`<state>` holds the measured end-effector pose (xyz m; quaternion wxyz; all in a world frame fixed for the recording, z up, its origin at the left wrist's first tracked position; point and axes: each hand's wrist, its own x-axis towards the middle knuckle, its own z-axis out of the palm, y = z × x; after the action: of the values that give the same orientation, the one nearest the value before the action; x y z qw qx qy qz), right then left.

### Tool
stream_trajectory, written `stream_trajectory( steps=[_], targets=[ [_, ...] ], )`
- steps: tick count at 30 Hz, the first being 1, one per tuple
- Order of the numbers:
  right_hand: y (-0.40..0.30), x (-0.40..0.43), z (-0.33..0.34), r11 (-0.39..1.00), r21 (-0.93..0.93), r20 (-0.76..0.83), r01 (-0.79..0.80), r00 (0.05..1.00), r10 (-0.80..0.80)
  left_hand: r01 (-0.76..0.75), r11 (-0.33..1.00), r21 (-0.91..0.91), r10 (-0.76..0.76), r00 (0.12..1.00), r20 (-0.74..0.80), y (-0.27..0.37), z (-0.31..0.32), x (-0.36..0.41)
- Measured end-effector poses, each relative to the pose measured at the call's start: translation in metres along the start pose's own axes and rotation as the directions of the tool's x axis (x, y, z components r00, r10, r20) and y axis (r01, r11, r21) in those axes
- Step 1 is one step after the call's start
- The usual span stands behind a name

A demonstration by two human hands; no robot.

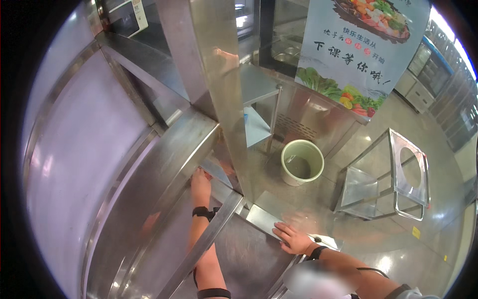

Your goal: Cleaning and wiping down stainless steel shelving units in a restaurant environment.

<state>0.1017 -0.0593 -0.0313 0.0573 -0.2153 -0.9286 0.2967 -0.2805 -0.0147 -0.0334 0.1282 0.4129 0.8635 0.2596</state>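
My left hand [201, 185] reaches past a slanted stainless steel bar [220, 220] to the inner corner below a wide steel beam [157, 183]. Its fingertips are at the metal there and partly hidden, so I cannot tell whether they hold anything. My right hand [293, 238] lies on a flat stainless steel ledge [263, 220], fingers somewhat spread, with no object visible in it. Both wrists wear black bands. A white item [326, 241], perhaps a cloth, lies beside the right wrist.
A steel post [224, 97] rises between my left hand and the open floor. Beyond the ledge stand a pale green bucket [285, 164] and a metal stand with a round hole [394, 164]. A steel shelf table [261, 86] and a hanging food poster with writing [336, 74] are further back.
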Motion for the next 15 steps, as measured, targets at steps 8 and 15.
stream_trajectory(
  steps=[8, 15],
  targets=[
    [0.005, -0.004, -0.001, 0.996, -0.09, -0.023, -0.002, 1.0, 0.0, -0.199, 0.766, -0.612, 0.024, 0.959, -0.282, 0.026, 0.074, -0.066],
    [0.004, 0.002, 0.004, 0.997, -0.063, -0.03, 0.034, 0.999, -0.036, -0.126, 0.83, -0.543, -0.059, 0.949, -0.31, 0.007, 0.084, -0.043]
  ],
)
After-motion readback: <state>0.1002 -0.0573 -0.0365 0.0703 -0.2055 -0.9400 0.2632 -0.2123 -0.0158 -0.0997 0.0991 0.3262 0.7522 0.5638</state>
